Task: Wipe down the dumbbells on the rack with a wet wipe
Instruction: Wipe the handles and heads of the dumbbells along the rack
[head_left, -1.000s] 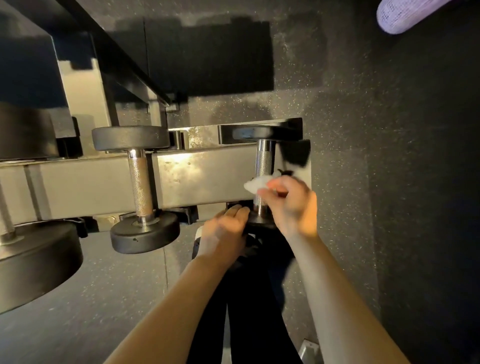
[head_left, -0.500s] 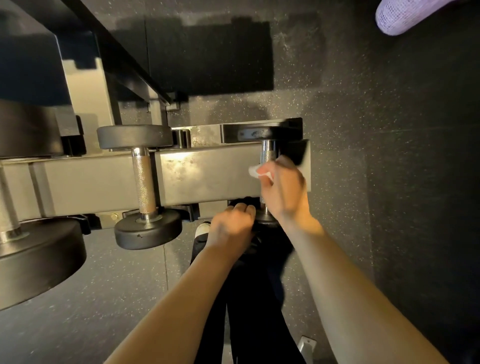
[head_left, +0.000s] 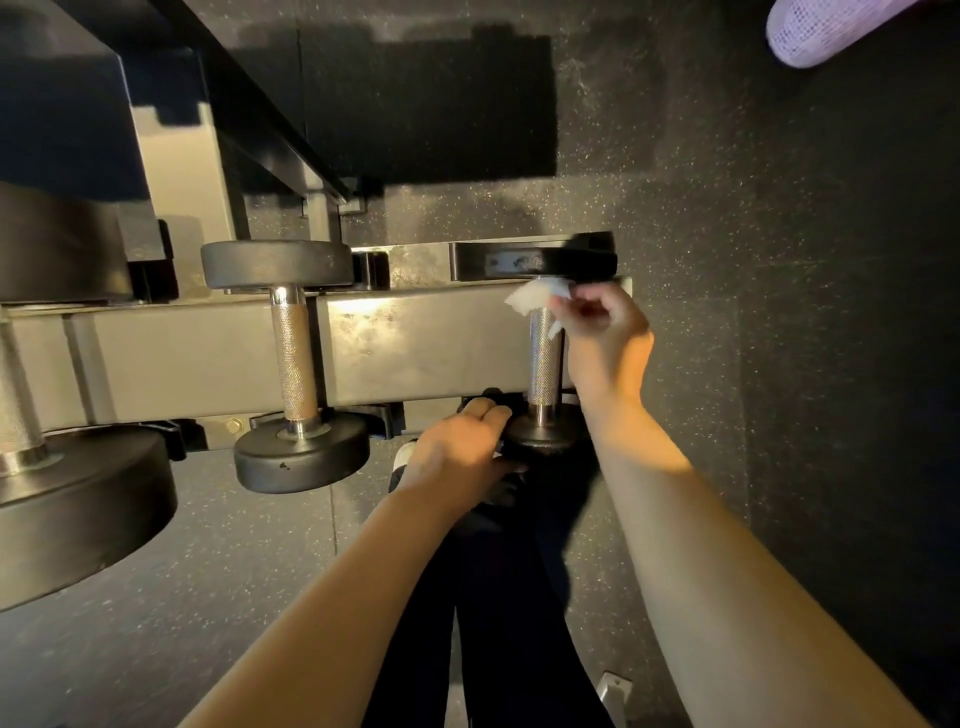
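The step in hand is the wiping of the handle of the rightmost dumbbell (head_left: 544, 358) on the rack (head_left: 415, 343). The right hand (head_left: 605, 332) pinches the wet wipe (head_left: 532, 299) in curled fingers at the far end of the handle, just below the far head. The left hand (head_left: 460, 447) rests on the near head of the same dumbbell, fingers fairly straight and laid against its rim, apparently steadying it; whether the thumb curls under cannot be told.

By judgement, the wipe has reached the far limit of the grip. The next move calls for a return pass toward the near head, or a turn onto the far head's inner face, with the left hand holding the dumbbell against rolling in its cradle.

Materials: the handle is bright metal, cylindrical, with fine knurling that is likely to snag a thin wipe. The heads are round, matte black discs, seemingly rubber-coated. The wipe is white, crumpled and limp. The rack beam is flat grey painted metal with scuffing. To the left sit a second dumbbell (head_left: 293, 358) of like build, well apart, and part of a larger dumbbell (head_left: 67, 509) at the frame's edge; judged from here, both are still to be treated or checked. The floor (head_left: 727, 208) is dark speckled rubber.
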